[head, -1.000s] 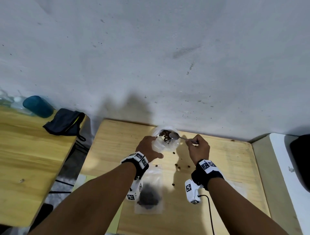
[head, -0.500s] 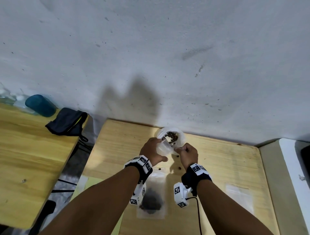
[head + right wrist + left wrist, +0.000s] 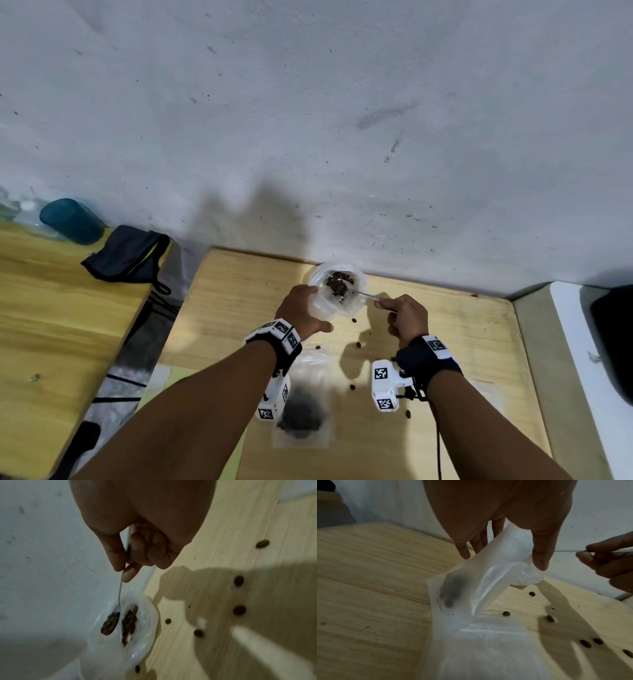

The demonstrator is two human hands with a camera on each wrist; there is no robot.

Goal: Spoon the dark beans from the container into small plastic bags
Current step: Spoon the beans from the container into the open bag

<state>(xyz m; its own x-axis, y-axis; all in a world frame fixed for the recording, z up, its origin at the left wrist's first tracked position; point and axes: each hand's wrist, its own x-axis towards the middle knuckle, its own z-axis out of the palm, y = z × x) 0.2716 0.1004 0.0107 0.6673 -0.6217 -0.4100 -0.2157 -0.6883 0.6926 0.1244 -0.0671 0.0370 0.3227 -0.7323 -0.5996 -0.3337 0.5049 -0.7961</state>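
A clear plastic container (image 3: 356, 305) of dark beans (image 3: 337, 286) stands at the table's far edge by the wall. My right hand (image 3: 383, 303) (image 3: 124, 572) pinches the thin handle of a metal spoon (image 3: 359, 293) (image 3: 120, 588). The spoon's bowl, heaped with beans (image 3: 110, 623), is over the container (image 3: 145, 635). My left hand (image 3: 308, 305) (image 3: 503, 559) holds a small clear bag (image 3: 320, 306) (image 3: 488, 574) between thumb and fingers, just left of the container. A few beans (image 3: 453, 592) show dimly inside it.
A filled bag of beans (image 3: 301, 411) lies flat on the table under my left wrist. Loose beans (image 3: 358, 344) (image 3: 239, 580) are scattered between my hands. A teal cup (image 3: 72, 221) and a dark pouch (image 3: 126, 253) sit on the neighbouring table, across a gap.
Half a second ago my right hand held the spoon at the mouth of the bag. It has since swung back right, and the spoon is over the container with beans in it.
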